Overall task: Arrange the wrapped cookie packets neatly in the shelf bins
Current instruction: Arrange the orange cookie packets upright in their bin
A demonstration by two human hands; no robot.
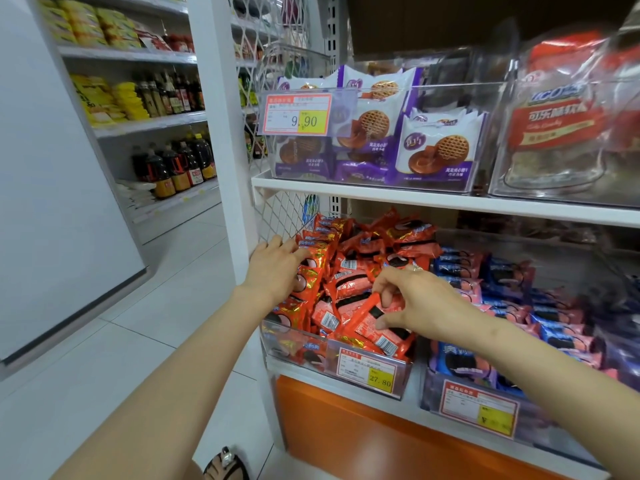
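Red foil cookie packets [349, 282] heaped in clear bin [294, 336] at the left end of the lower shelf, piled above its rim, several tilted or on edge. Left hand [277, 268] laid on the pile's left side, fingers nearly straight and close together, tips on a gold-and-red wrapper just beside the white mesh side panel [277, 216]; nothing gripped. Right hand [419, 303] over the front of the same pile, thumb and curled fingers pinching one red packet [367, 320] lying slantwise across the others, near the bin's front wall. Price tag [367, 370] clipped on that front wall. Just beside on the right, second clear bin [431, 389] holding blue packets [554, 330] stacked in rows. Upper shelf edge [415, 200] close above the back of the red heap, more headroom toward the front. Purple-and-white packets [436, 147] in a bin on that upper shelf. Open tiled floor [138, 341] left of the shelving.
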